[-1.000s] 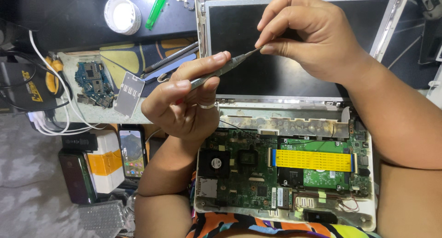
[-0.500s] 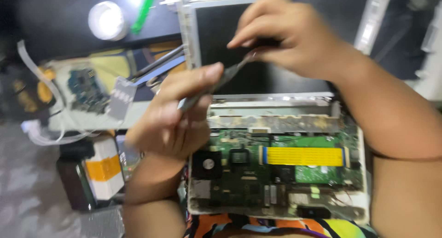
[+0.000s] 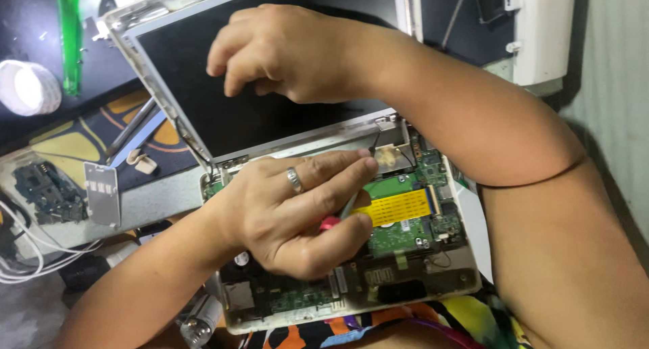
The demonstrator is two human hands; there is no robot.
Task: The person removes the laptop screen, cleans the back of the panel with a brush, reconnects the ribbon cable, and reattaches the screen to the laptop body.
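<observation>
An opened white laptop [image 3: 419, 291] lies in front of me, its green circuit board [image 3: 399, 234] bare and a flat yellow ribbon cable [image 3: 399, 207] across it. My left hand [image 3: 297, 214], a ring on one finger, is closed around a red-handled tool [image 3: 329, 222] whose grey shaft points toward the hinge area. My right hand [image 3: 284, 52] hovers with curled fingers over the dark laptop screen [image 3: 196, 99]; its palm is hidden, and I see nothing in it.
Left of the laptop lie a small blue circuit board [image 3: 40, 190], a grey metal plate [image 3: 101, 193], white cables [image 3: 20, 258], a white tape roll [image 3: 27, 87] and a green stick [image 3: 67, 38]. A white box-like object [image 3: 541, 31] stands at the upper right.
Both hands held a thin dark tool above the screen; now the left hand has dropped onto the circuit board with a red-handled tool, and the right hand stays over the screen.
</observation>
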